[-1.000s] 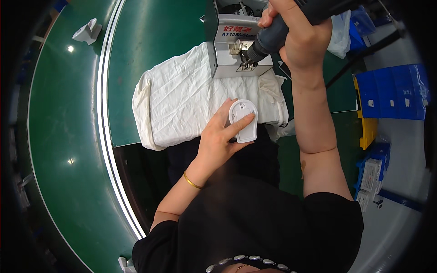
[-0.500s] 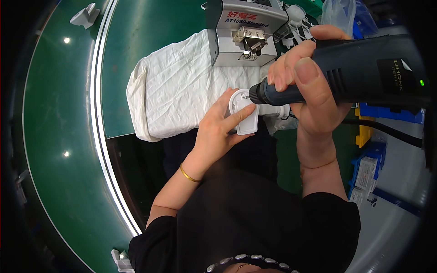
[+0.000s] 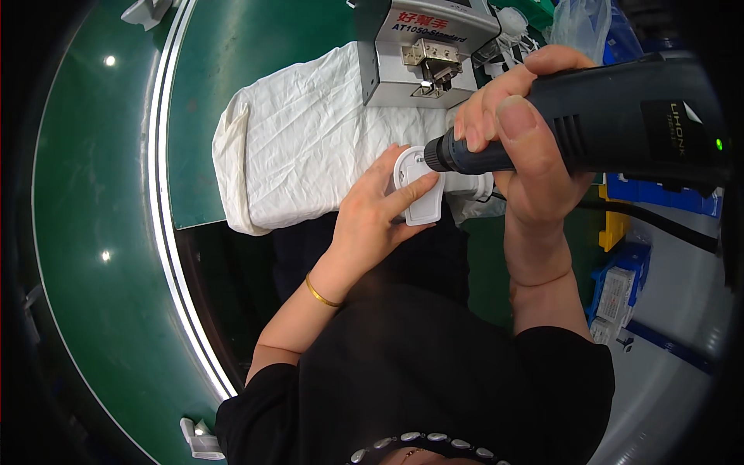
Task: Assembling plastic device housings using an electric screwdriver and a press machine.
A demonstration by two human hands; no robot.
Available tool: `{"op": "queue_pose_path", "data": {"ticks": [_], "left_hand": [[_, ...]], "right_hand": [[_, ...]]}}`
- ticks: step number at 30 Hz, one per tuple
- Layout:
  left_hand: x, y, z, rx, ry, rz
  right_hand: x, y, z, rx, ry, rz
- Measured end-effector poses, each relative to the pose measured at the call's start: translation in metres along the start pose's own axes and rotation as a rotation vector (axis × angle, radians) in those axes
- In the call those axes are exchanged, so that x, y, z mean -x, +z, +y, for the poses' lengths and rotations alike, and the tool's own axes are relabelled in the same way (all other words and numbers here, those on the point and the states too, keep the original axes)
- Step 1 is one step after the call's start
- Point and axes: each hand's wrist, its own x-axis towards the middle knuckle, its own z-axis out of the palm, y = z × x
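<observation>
My left hand grips a small white plastic housing, rounded at one end and tapering to a squarer one. Its thumb lies across the open face of the part. My right hand is wrapped round a black electric screwdriver held almost level, with a green light lit at its back end. The screwdriver's tip points into the rounded end of the housing, by a small metal screw or bit; which of the two I cannot tell. Both hands are over the edge of a white cloth.
A grey metal machine stands on the cloth-covered green table. To the left runs a green conveyor belt carrying white plastic parts. A black cable trails at the right, near blue bins and a yellow bin.
The view has shifted slightly, and the white parts on the belt sit a little higher in the picture. Both hands keep their grips, with the screwdriver still at the housing.
</observation>
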Motion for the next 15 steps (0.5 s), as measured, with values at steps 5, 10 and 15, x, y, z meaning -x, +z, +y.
{"op": "queue_pose_path", "data": {"ticks": [5, 10, 15], "left_hand": [[-0.0014, -0.0005, 0.0003, -0.005, 0.008, 0.0], [-0.0023, -0.0015, 0.0003, 0.005, -0.001, -0.007], [-0.0013, 0.0003, -0.0005, 0.001, -0.003, -0.001]], "right_hand": [[-0.0014, -0.0018, 0.0035, 0.028, 0.003, -0.04], [-0.0019, 0.0006, 0.0056, 0.021, 0.03, 0.007], [0.0006, -0.002, 0.009, -0.008, 0.012, 0.006]]}}
